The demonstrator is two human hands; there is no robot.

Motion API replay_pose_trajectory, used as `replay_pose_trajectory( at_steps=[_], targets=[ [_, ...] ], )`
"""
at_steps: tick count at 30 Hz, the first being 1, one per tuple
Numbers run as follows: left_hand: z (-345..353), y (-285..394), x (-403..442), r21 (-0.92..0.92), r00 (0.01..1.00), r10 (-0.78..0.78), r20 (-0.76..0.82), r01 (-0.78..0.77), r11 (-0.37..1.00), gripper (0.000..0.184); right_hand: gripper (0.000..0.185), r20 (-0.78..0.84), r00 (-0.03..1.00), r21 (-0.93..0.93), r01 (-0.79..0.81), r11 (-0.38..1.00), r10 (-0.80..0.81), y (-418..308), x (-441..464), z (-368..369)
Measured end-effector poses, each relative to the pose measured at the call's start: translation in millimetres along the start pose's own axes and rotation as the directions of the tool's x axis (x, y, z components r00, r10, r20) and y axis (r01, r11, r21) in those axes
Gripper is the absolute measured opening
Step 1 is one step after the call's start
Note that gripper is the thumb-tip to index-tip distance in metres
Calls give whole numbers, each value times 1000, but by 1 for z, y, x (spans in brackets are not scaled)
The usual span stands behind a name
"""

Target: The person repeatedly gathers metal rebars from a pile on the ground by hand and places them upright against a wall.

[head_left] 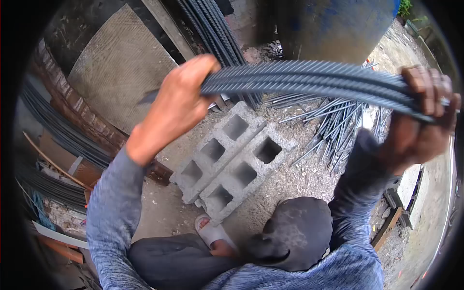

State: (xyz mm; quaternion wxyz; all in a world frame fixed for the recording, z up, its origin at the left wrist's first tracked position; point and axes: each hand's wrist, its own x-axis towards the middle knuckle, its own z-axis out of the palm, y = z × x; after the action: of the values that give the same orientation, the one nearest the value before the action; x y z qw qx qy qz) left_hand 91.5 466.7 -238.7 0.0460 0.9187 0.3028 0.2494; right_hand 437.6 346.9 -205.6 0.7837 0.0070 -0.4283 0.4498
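A bundle of ribbed steel bars runs across the upper view, raised above the ground. My left hand is closed around its left end, while a thin dark tip pokes out beyond the wrist. At the other end, my right hand wraps its fingers over the bars; it is a little blurred. Below the bundle, one hollow concrete block lies against a second concrete block, their openings facing up. A loose heap of cut steel rods lies on the ground beneath the bundle's right half.
Long rebar lies behind my left hand, near a large worn board. More bundled bars fill the left side. A large metal drum or tank stands at the back. Wood pieces lie at lower right.
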Motion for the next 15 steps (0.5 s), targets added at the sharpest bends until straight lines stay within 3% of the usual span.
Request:
replay_pose_trajectory(
  at_steps=[2, 4, 6, 8, 12, 15],
  targets=[
    [20, 2, 39, -69, 995, 79, -68, -84, 994, 22, 20, 17, 999, -234, 39, 972, -36, -27, 24, 7],
    [46, 3, 73, -184, 997, 61, -48, -69, 981, 24, 18, 1, 998, -521, 57, 852, -66, -40, 39, 2],
    [97, 7, 112, -334, 990, 86, -110, -119, 935, 25, 17, -32, 996, -803, 22, 595, -79, -41, 52, -12],
    [121, 16, 126, -416, 999, -2, -41, -15, 909, 24, 16, -52, 998, -964, -38, 263, -46, -30, 65, -29],
    [160, 9, 123, -522, 997, -37, 72, 70, 850, 26, 13, -31, 991, -929, 18, -370, 127, 21, 86, -66],
    [179, -12, 102, -599, 984, -112, 141, 174, 782, 28, 11, -7, 964, -767, 166, -619, 267, 72, 89, -84]
  ],
)
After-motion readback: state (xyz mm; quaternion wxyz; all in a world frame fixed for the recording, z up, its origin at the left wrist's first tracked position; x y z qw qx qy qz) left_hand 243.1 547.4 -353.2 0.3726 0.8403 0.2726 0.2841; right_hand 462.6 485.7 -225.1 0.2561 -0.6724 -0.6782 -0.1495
